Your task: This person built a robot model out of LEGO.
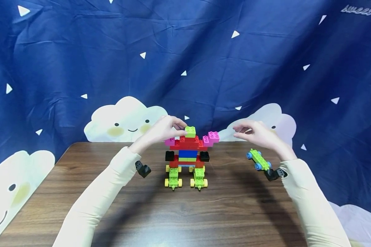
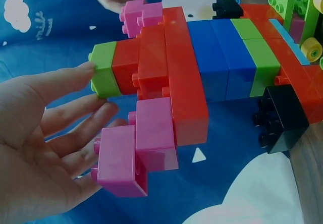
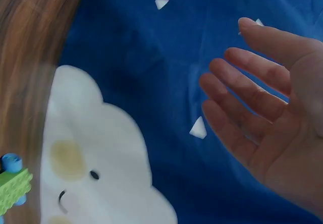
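A figure built of toy building bricks stands upright on the table, with a red body (image 1: 188, 147), pink arms (image 1: 211, 138), blue middle (image 1: 187, 154) and two lime-green wheeled feet (image 1: 199, 178). At its top sits a lime-green brick (image 1: 190, 132) on red bricks. My left hand (image 1: 164, 130) pinches this top brick from its left side between thumb and forefinger, shown in the left wrist view at the green brick (image 2: 105, 68). My right hand (image 1: 255, 133) hovers to the right of the figure, apart from it, its fingers loosely bent and holding nothing.
A lime-green wheeled base (image 1: 258, 160) with blue wheels lies on the table's right side, below the right hand. The wooden table (image 1: 179, 216) ends at a blue curtain (image 1: 185, 51) with white clouds behind the figure. Each wrist wears a black camera (image 1: 143, 169).
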The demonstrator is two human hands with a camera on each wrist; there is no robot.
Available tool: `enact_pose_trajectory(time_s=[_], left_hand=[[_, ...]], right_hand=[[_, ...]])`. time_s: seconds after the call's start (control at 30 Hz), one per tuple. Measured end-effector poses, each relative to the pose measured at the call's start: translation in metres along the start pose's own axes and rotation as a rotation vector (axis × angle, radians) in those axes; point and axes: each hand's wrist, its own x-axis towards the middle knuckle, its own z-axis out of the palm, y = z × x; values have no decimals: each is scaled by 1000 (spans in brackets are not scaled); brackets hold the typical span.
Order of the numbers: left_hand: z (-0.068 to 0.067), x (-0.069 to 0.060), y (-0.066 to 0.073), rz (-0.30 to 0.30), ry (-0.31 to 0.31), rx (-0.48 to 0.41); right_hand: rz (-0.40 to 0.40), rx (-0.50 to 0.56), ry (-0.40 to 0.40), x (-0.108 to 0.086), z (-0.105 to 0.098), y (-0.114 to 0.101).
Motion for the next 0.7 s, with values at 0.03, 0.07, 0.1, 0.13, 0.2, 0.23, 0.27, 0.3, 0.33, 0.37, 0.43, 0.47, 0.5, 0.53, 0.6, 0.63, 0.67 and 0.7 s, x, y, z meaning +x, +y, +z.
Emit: enact_pose_trajectory(time_s=[0.03,0.07,0.1,0.13,0.2,0.23,0.27,0.3,0.33,0.37,0.43,0.47,0.5,0.53,0.6,0.63,0.67,0.7], left_hand=[[0,0,0,2,4,0],[0,0,-1,2,6,-2],[0,0,-1,2,8,-6],[0,0,-1,2,9,-9],[0,-1,-2,1,10,-15],[0,-1,-2,-1,10,-17],[0,-1,-2,-2,11,-18],[0,-1,-2,-3,11,-19],[0,-2,-2,-3,11,-21],[1,-2,-2,-3,12,-22],[1,-2,-2,-5,12,-25],[1,-2,-2,-5,12,-25],[1,-2,-2,-3,13,-26],[1,-2,-2,0,13,-25],[1,-2,-2,3,14,-27],[1,-2,-2,5,15,-27],[1,-2,-2,8,15,-27],[1,-2,-2,9,15,-28]], right_hand=[[17,-7,3,-2,0,5],[36,-10,5,-4,1,10],[57,-13,8,-7,1,15],[75,-14,12,-9,2,21],[109,-22,18,-13,4,33],[127,-25,18,-16,5,39],[142,-27,15,-19,6,46],[155,-32,13,-21,8,53],[164,-33,14,-24,10,60],[167,-34,15,-27,13,68],[182,-26,12,-33,19,82],[192,-28,10,-36,23,89],[209,-28,4,-39,26,96],[224,-32,-3,-42,29,103],[261,-46,-15,-48,35,115],[281,-56,-25,-51,38,120],[306,-56,-30,-53,41,125],[328,-52,-34,-56,44,130]])
